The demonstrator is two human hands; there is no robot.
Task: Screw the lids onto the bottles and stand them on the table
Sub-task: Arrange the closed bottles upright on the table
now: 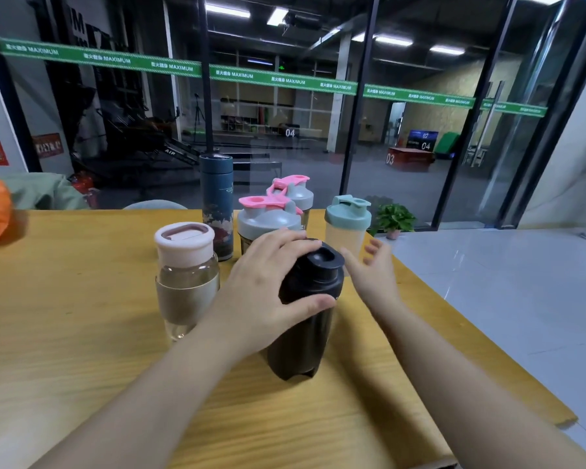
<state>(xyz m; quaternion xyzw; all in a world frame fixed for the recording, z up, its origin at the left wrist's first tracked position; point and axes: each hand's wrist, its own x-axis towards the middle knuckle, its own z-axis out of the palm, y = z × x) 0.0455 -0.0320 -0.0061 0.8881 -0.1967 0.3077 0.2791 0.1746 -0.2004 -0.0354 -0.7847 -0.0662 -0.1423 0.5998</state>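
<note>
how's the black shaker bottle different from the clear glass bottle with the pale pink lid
The black shaker bottle is opaque and dark; the clear glass bottle is see-through with a pale pink lid. The left hand grips the black one; nothing touches the glass one. Both carry lids and are on the wooden table.

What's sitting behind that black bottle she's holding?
Behind the black bottle, gripped by the left hand, stand two grey shakers with pink lids and a mint-lidded one. Their lower bodies are partly covered.

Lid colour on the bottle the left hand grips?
Black, matching the black bottle in the left hand; head view.
</note>
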